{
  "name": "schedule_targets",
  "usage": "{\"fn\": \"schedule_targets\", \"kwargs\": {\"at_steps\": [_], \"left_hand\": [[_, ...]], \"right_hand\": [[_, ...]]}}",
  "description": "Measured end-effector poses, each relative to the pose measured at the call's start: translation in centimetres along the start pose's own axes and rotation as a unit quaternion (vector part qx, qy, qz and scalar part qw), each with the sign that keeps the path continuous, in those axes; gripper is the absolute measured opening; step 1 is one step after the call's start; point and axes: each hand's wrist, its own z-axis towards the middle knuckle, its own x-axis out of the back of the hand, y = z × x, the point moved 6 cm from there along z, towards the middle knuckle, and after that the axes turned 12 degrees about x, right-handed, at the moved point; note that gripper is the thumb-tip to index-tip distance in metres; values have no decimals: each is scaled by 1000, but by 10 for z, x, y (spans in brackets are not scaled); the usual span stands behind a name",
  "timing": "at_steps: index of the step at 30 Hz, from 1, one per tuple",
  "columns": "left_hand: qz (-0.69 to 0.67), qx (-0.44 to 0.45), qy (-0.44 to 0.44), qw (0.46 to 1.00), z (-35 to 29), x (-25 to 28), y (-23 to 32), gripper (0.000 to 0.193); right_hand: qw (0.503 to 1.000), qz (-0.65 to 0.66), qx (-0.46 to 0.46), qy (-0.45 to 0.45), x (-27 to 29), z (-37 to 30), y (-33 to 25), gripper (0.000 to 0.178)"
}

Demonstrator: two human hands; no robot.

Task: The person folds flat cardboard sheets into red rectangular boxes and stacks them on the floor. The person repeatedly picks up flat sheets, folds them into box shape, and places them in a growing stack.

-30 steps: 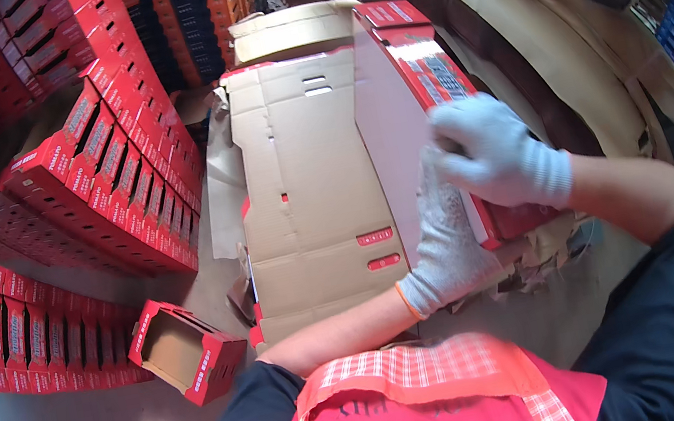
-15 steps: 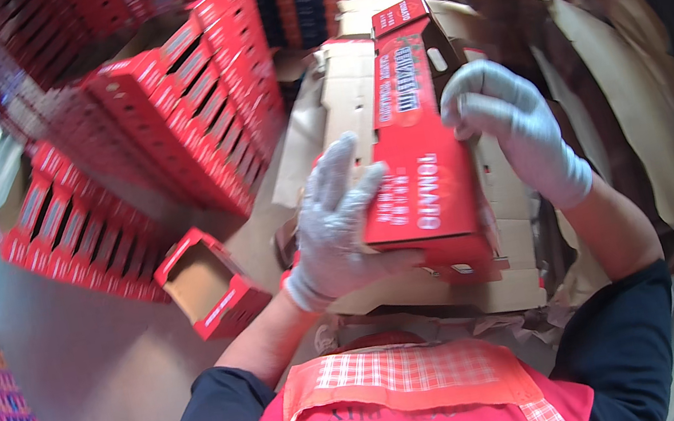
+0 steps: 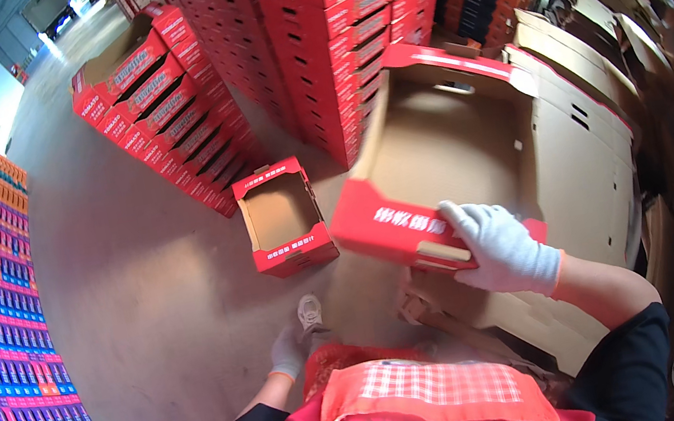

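"Since only the right hand [image 3: 505,253] has the red carton [image 3: 447,141], how does the box lie from that grip?"

"Away from the person and off to the left. The hand is clasped on the right half of the near wall, thumb over the rim; the box's mouth faces up, and nearly all of it spreads beyond the thumb."

"And the long axis?"

"From the near wall to the far wall, I'd say, leaning rightward as it goes. The fisheye bend shortens that direction, though, so I wouldn't swear to it."

"Is the left hand [image 3: 290,351] any closer?"

"No, the right is plainly nearer. The left hangs low by the shoe [image 3: 309,308], well apart from the carton, with nothing visible in it. Whether its fingers are curled or loose I can't tell."

"Where does the box sit against the flattened cardboard [image 3: 592,201]?"

"Across the left edge, as we look down: its right side overlaps the sheets, and its left corner juts past that edge, over the floor [image 3: 151,333]. Whether its base touches the sheets is hidden."

"And the other carton [image 3: 295,254]?"

"On the floor, left of the held one and apart from it, beyond the left hand."
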Motion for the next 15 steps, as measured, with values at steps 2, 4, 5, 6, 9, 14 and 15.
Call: {"fn": "schedule_targets", "kwargs": {"at_steps": [2,4,5,6,9,14,15], "left_hand": [[-86,-9,-45,995,32,-12,7,62],[-63,-50,-66,995,72,-21,24,59],[-5,-83,-59,995,94,-25,33,57],[51,-118,-47,991,120,-28,44,55],[114,-166,-10,979,198,-42,57,50],[213,-265,4,941,295,-87,55,45],[335,-331,47,881,305,-101,54,44]], "right_hand": [[998,-33,43,-38,-27,63,-6,85],[993,-62,71,-66,-71,134,-1,86],[991,-77,99,-43,-96,170,3,86],[990,-73,108,-58,-128,205,10,87],[978,-49,120,-162,-246,287,35,81],[968,-2,96,-232,-410,342,67,78],[962,-16,99,-253,-435,346,71,80]]}}
